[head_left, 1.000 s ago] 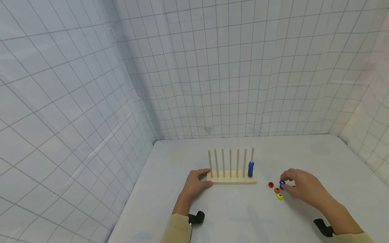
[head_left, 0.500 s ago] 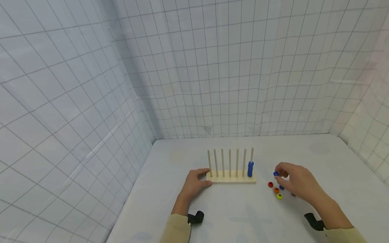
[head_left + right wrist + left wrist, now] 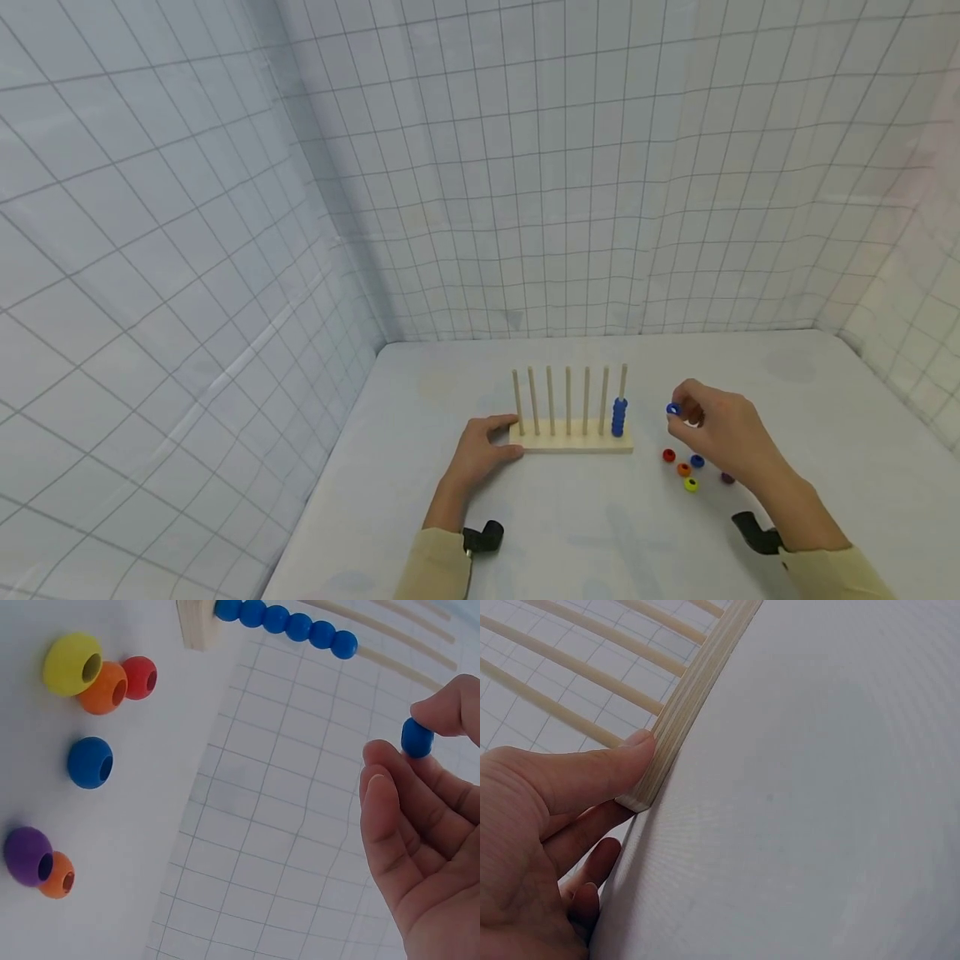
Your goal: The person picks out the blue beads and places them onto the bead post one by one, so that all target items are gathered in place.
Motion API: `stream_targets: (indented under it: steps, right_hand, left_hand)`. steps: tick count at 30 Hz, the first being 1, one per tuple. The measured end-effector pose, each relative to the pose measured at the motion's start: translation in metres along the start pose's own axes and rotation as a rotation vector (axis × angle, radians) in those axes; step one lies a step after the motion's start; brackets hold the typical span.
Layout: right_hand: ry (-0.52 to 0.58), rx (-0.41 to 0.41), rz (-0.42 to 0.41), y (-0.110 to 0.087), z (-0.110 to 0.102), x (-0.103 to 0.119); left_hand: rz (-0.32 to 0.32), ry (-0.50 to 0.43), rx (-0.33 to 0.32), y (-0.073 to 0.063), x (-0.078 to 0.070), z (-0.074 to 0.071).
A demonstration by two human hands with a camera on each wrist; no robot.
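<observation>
A wooden peg rack (image 3: pixel 570 435) with several upright pegs stands on the table. Its rightmost peg carries a stack of blue beads (image 3: pixel 618 417), with bare peg above them. My left hand (image 3: pixel 477 450) grips the left end of the rack's base, thumb on the front edge in the left wrist view. Raised to the right of the rack, my right hand (image 3: pixel 723 425) pinches a blue bead (image 3: pixel 417 738) between thumb and index finger. Below it on the table lie red (image 3: pixel 669 456), orange (image 3: pixel 684 470), yellow (image 3: pixel 691 484), blue (image 3: pixel 697 461) and purple beads (image 3: pixel 727 477).
A second orange bead (image 3: pixel 58 877) sits beside the purple one in the right wrist view. The white tabletop (image 3: pixel 585 525) extends around the rack. White gridded sheets (image 3: pixel 525 208) rise behind the table and at its sides.
My right hand has picked the blue bead up off the table and moved it up and left, toward the rack. My left hand has stayed on the base.
</observation>
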State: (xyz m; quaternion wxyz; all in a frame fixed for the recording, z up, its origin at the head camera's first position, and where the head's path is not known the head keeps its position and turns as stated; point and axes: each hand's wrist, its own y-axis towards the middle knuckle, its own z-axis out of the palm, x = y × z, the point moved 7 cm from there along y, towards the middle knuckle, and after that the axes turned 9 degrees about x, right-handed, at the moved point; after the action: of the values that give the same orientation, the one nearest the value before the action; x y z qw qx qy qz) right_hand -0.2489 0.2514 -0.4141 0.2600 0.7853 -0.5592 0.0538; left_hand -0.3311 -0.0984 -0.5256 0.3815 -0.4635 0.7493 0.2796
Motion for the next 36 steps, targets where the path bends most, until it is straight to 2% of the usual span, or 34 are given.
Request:
stream_targets:
  steps: [19,26,36]
  right_hand:
    - [0.01,-0.148,-0.096,0.026,-0.011,0.02]
    - [0.003,-0.186,-0.092,0.036,-0.014,0.028]
    - [0.033,-0.255,-0.149,0.045,-0.016,0.041]
  left_hand:
    - [-0.016,0.004,0.004,0.002,0.002,0.0]
    - [0.035,-0.017,0.013,0.001,0.003,0.002]
    - [0.019,-0.02,0.014,0.001,0.007,0.003]
